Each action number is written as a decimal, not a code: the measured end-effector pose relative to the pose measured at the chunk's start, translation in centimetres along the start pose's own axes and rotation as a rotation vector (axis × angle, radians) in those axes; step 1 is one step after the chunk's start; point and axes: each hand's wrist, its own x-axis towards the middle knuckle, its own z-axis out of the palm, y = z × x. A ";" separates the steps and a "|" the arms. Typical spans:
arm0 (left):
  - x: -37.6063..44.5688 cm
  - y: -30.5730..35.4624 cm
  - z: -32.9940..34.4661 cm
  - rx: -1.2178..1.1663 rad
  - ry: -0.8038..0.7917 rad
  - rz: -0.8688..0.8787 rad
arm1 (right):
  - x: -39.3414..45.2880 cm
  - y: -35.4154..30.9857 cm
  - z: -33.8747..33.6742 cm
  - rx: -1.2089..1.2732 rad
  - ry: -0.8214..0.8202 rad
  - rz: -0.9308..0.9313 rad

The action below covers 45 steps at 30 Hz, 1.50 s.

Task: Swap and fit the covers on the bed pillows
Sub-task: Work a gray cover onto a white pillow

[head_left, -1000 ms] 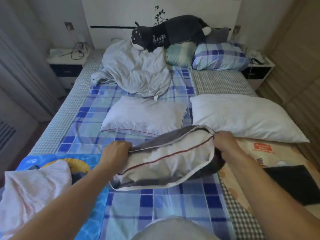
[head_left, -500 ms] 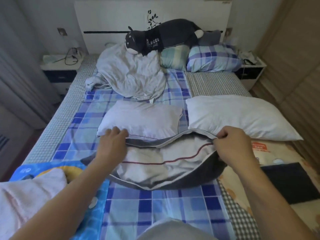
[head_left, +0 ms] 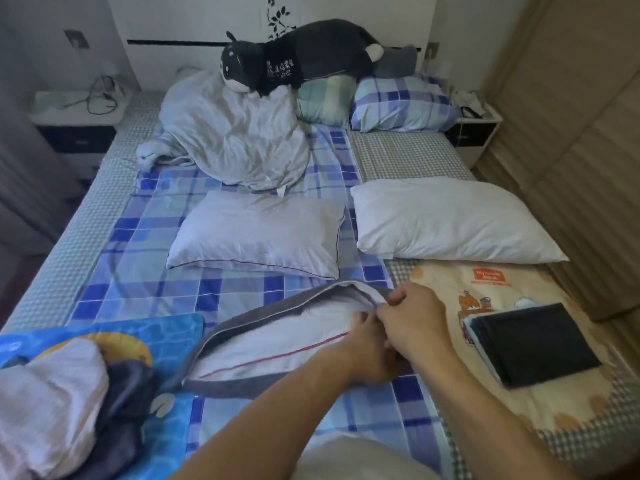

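Your left hand point(head_left: 369, 344) has left the far end of the grey cover point(head_left: 221, 384) and crossed over to join your right hand point(head_left: 412, 320); both now pinch its right corner, likely seating the pillow point(head_left: 277, 344) inside. The half-covered pillow lies on the bed point(head_left: 145, 233) just before you, long axis slanting from lower left to upper right, open mouth facing away from you. Two bare pillows point(head_left: 256, 233) wait beyond

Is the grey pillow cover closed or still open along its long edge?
Open: the grey pillow cover gapes, showing the white pillow inside.
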 end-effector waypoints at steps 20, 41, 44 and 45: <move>-21.8 -16.5 1.6 0.499 0.423 -0.237 | 8.6 2.8 -3.3 0.441 0.493 0.235; -18.9 -15.1 0.9 0.196 0.731 -0.401 | 7.2 8.6 -0.3 -0.568 0.402 -0.071; -19.8 -14.8 1.0 0.264 0.704 -0.270 | 3.9 5.2 4.5 -0.644 0.162 -0.581; -20.1 -14.7 1.2 0.272 0.703 -0.254 | 2.4 4.0 6.6 -0.587 -0.095 -0.718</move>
